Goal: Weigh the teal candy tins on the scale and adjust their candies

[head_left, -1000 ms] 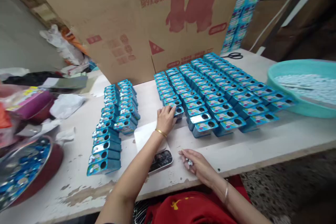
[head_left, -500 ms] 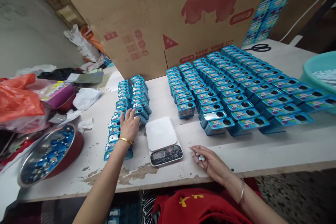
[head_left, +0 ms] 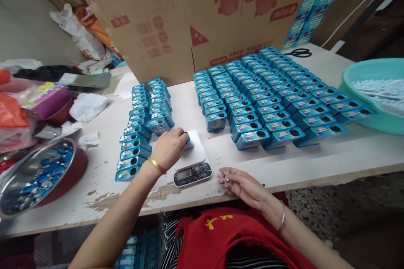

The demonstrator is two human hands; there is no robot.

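On the white scale (head_left: 193, 157) near the table (head_left: 315, 164) edge, the left hand (head_left: 168, 148) now closes around a blue tin (head_left: 188, 143) brought from the left-hand rows (head_left: 142, 122), so weighing seems underway, while the right hand (head_left: 240, 183) rests loosely curled, perhaps holding small white pieces.

The left hand (head_left: 168, 148) reached forward toward 12 o'clock, fingers curled palm-down; the right hand (head_left: 241, 183) lay at 3 o'clock, loosely cupped.
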